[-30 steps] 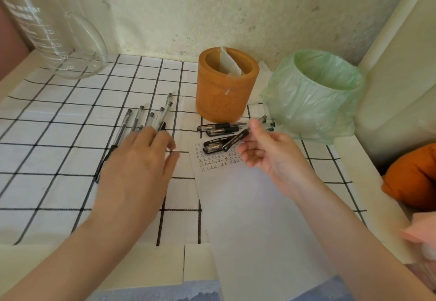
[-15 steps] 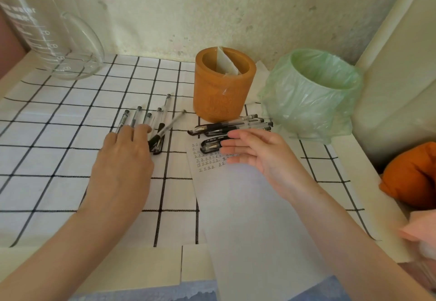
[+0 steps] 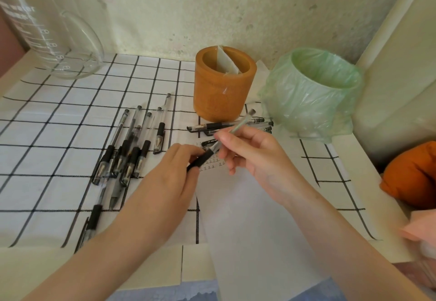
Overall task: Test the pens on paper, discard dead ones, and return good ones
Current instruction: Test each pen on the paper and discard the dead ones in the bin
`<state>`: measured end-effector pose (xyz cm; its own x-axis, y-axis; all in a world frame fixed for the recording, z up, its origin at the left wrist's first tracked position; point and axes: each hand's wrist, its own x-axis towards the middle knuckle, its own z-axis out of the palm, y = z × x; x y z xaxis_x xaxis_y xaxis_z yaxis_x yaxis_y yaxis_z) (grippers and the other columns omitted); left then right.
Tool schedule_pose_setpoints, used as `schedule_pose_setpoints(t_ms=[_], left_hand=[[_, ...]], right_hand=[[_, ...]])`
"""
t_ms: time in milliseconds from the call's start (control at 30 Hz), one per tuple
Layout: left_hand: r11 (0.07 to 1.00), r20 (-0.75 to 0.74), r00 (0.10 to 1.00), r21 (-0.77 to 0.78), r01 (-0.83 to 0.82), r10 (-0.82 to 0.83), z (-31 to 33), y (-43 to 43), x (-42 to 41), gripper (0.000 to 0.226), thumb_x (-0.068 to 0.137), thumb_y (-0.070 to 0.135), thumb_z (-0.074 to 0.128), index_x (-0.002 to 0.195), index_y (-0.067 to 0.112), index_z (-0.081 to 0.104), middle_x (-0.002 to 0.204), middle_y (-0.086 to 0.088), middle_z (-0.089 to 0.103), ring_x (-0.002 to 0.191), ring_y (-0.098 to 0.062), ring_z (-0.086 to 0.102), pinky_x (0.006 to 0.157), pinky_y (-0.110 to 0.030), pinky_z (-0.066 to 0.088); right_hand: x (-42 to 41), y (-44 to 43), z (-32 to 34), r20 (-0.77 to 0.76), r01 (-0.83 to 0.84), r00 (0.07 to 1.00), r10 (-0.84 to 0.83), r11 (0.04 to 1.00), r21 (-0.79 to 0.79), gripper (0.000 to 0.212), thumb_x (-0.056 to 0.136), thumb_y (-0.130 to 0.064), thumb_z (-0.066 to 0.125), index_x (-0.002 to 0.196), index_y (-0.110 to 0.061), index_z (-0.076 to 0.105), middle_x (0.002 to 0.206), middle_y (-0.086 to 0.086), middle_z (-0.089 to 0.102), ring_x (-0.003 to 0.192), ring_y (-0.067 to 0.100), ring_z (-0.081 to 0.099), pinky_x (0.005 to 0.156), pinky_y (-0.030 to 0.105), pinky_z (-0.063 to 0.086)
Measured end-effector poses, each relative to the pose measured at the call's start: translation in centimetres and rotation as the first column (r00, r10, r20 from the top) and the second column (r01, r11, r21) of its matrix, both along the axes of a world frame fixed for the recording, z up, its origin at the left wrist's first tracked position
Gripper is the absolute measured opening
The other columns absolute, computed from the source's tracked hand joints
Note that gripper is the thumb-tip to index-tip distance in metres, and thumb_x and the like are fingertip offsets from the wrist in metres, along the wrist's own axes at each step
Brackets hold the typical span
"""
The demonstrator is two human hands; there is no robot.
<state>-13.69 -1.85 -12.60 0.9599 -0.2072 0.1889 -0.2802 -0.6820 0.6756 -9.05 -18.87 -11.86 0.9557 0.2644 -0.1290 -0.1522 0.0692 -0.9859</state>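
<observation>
Both hands hold one clear pen (image 3: pixel 238 128) with a black cap above the white paper (image 3: pixel 250 218). My right hand (image 3: pixel 252 156) grips the barrel. My left hand (image 3: pixel 174 178) pinches the black cap end (image 3: pixel 200 160). Small test marks (image 3: pixel 212 162) sit at the top of the paper. Several capped pens (image 3: pixel 132 152) lie in a pile on the checked cloth to the left. A few more pens (image 3: pixel 226 127) lie between the orange holder (image 3: pixel 224 88) and the paper. The bin lined with a green bag (image 3: pixel 316 93) stands at the right.
A glass measuring jug (image 3: pixel 54 36) stands at the back left on the checked cloth (image 3: pixel 47 123). An orange cushion (image 3: pixel 412 173) lies at the right edge. A folded paper sticks out of the orange holder. The wall runs close behind.
My left hand left the pen pile and came to the middle. My right hand rose from the paper. Both now hold one pen between them.
</observation>
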Motion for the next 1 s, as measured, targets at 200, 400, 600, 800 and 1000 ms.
schedule_pose_setpoints(t_ms=[200, 400, 600, 800, 1000], left_hand=[[0.999, -0.112, 0.994, -0.05, 0.006, -0.012, -0.3, -0.1, 0.5, 0.011, 0.094, 0.032, 0.038, 0.099, 0.032, 0.048, 0.08, 0.015, 0.056, 0.076, -0.004, 0.054, 0.066, -0.022, 0.042], [0.987, -0.115, 0.993, -0.159, 0.011, -0.03, 0.1, -0.9, 0.1, 0.014, 0.094, 0.035, 0.034, 0.092, 0.033, 0.048, 0.063, 0.017, 0.058, 0.058, -0.006, 0.051, 0.053, -0.022, 0.038], [0.967, -0.087, 0.994, -0.251, 0.036, -0.059, 0.6, -0.8, 0.0, 0.021, 0.085, 0.049, 0.041, 0.092, 0.042, 0.059, 0.051, 0.002, 0.044, 0.045, -0.014, 0.036, 0.044, -0.02, 0.029], [0.989, -0.166, 0.984, -0.145, 0.04, -0.064, 0.3, -0.9, -0.3, 0.028, 0.079, 0.058, 0.041, 0.102, 0.042, 0.05, 0.047, 0.007, 0.038, 0.045, -0.009, 0.039, 0.046, -0.016, 0.03], [0.951, -0.173, 0.973, 0.242, 0.191, -0.152, -0.7, -0.5, -0.7, 0.051, 0.08, 0.064, 0.038, 0.128, 0.052, 0.031, 0.057, 0.008, 0.04, 0.054, -0.005, 0.045, 0.051, -0.015, 0.032]], right_hand=[[-0.2, -0.1, 0.1, 0.025, 0.013, 1.0, -0.013, 1.0, 0.007, 0.008, 0.088, -0.01, 0.062, 0.09, -0.002, 0.064, 0.066, 0.007, 0.065, 0.054, 0.017, 0.057, 0.053, 0.026, 0.049], [-0.4, -0.2, 0.4, 0.056, -0.034, 0.998, 0.034, 0.999, -0.001, 0.012, 0.083, -0.019, 0.065, 0.087, -0.008, 0.063, 0.066, 0.007, 0.065, 0.053, 0.018, 0.056, 0.052, 0.026, 0.048], [-0.7, -0.5, 0.7, 0.052, -0.124, 0.991, 0.126, 0.991, -0.038, 0.008, 0.077, -0.026, 0.067, 0.075, -0.018, 0.066, 0.059, 0.001, 0.062, 0.049, 0.014, 0.052, 0.053, 0.022, 0.046], [-0.1, -2.2, 1.4, 0.057, 0.087, 0.994, -0.089, 0.996, 0.036, 0.01, 0.078, -0.02, 0.065, 0.081, -0.01, 0.064, 0.052, 0.004, 0.058, 0.044, 0.019, 0.055, 0.044, 0.024, 0.043], [0.7, -5.9, 1.5, 0.06, 0.323, 0.946, -0.32, 0.944, -0.069, 0.023, 0.093, -0.024, 0.054, 0.092, -0.006, 0.069, 0.073, 0.012, 0.073, 0.073, 0.025, 0.072, 0.043, 0.022, 0.043]])
